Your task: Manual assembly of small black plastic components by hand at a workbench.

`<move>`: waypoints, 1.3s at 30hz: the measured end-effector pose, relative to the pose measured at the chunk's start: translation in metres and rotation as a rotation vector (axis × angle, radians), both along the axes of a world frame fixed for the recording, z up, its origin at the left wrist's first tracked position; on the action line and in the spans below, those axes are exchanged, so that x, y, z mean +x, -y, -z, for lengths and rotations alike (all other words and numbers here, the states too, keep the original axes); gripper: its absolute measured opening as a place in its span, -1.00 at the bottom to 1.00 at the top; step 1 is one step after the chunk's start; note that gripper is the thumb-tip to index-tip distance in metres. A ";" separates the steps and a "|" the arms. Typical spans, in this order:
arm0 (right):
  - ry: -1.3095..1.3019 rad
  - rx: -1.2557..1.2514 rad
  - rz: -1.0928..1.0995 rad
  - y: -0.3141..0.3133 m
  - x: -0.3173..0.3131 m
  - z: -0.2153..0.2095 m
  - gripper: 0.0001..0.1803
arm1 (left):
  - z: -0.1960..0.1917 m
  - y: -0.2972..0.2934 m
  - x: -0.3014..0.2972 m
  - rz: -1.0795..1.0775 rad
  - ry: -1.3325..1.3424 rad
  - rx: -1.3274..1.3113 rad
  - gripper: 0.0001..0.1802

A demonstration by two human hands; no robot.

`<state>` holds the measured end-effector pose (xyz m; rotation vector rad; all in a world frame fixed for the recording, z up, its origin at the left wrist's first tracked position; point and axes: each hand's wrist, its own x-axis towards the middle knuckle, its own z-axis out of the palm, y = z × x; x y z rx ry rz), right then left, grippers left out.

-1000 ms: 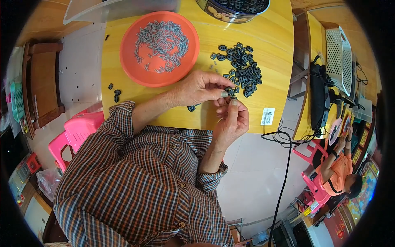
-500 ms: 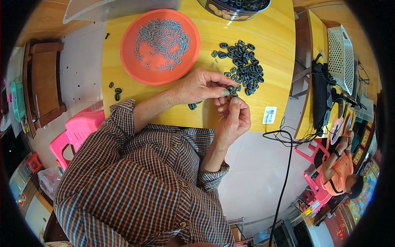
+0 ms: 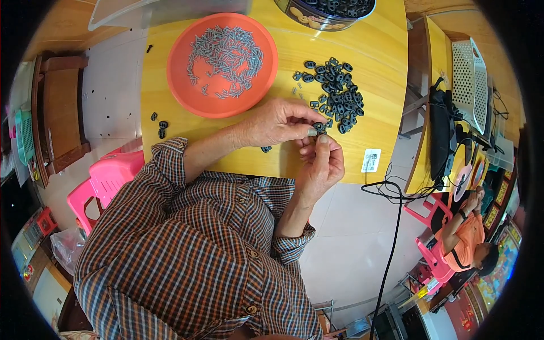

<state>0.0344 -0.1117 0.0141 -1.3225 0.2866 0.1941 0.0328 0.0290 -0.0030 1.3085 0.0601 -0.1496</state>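
Note:
My left hand (image 3: 277, 122) and my right hand (image 3: 322, 165) meet over the front part of the yellow table, fingertips pinched together. Between them is a small black plastic cord-lock piece (image 3: 321, 128), partly hidden by the thumbs. Just beyond my fingers lies a loose pile of similar black oval pieces (image 3: 344, 102), each with two holes. An orange-red round dish (image 3: 177, 73) left of the pile holds many small grey metal pieces (image 3: 226, 59) that look like springs. A few of these grey pieces (image 3: 298, 86) lie on the table between dish and pile.
A round tin (image 3: 317, 20) full of black pieces stands at the table's (image 3: 198, 144) far edge, near a clear plastic bin (image 3: 164, 14). Several black pieces (image 3: 162, 129) lie at the left. A black cable (image 3: 391, 249) hangs at the right. Another person (image 3: 467, 238) sits farther right.
Both hands stay nearly in place, still pinching the small black piece, with slight finger movement. The whole view has shifted a little.

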 end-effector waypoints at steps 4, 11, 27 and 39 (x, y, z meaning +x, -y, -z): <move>-0.012 -0.006 -0.004 -0.002 0.000 -0.002 -0.82 | 0.001 -0.001 0.000 0.010 -0.019 0.006 -0.70; -0.022 0.069 0.026 -0.004 -0.001 -0.001 -0.84 | 0.003 -0.002 0.001 0.023 0.043 0.031 -0.70; -0.038 0.124 -0.132 0.008 0.007 -0.005 -0.88 | 0.001 -0.007 0.000 0.096 0.033 -0.087 -0.71; -0.102 0.254 -0.323 0.036 0.014 0.009 -0.91 | -0.003 -0.009 -0.002 0.206 -0.038 -0.112 -0.71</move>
